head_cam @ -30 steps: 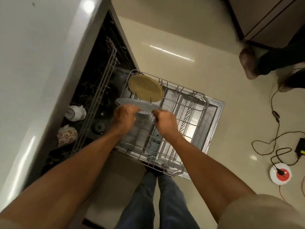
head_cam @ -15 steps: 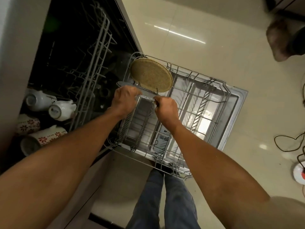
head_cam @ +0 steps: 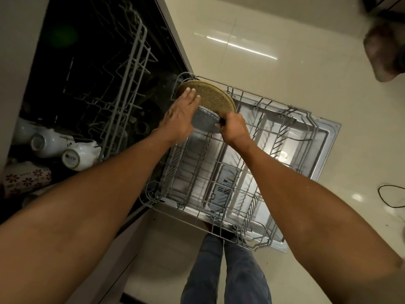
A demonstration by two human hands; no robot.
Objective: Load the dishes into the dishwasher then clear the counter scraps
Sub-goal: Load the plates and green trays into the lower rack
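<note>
The glass plate (head_cam: 206, 120) stands on edge in the far corner of the lower rack (head_cam: 311, 121), just in front of a tan plate (head_cam: 215, 98) that leans there already; the two look to be touching or nearly so. It appears textured and clear, so I judge it stiff, fairly heavy for its size, brittle, and likely slick if wet. The rim is the sensible place to hold it, one hand on each side, easing it down between the tines rather than dropping it, since a knock against the tan plate or the wire could chip it.

The right hand (head_cam: 233, 130) has its fingers curled round the plate's right rim, pinching it. The left hand (head_cam: 180, 116) lies flat with straight fingers, the palm over the plate's left edge and the fingertips (head_cam: 192, 93) resting on the face of the tan plate, seemingly steadying both. Whether the plate's lower edge already sits in a slot is hidden by the hands.

The rest of the lower rack is bare wire over the open door (head_cam: 328, 137). To the left, the upper rack (head_cam: 129, 69) holds white cups (head_cam: 74, 157) and a flowered bowl (head_cam: 24, 176) lying on their sides. The loading seems only begun; the counter scraps are out of view.
</note>
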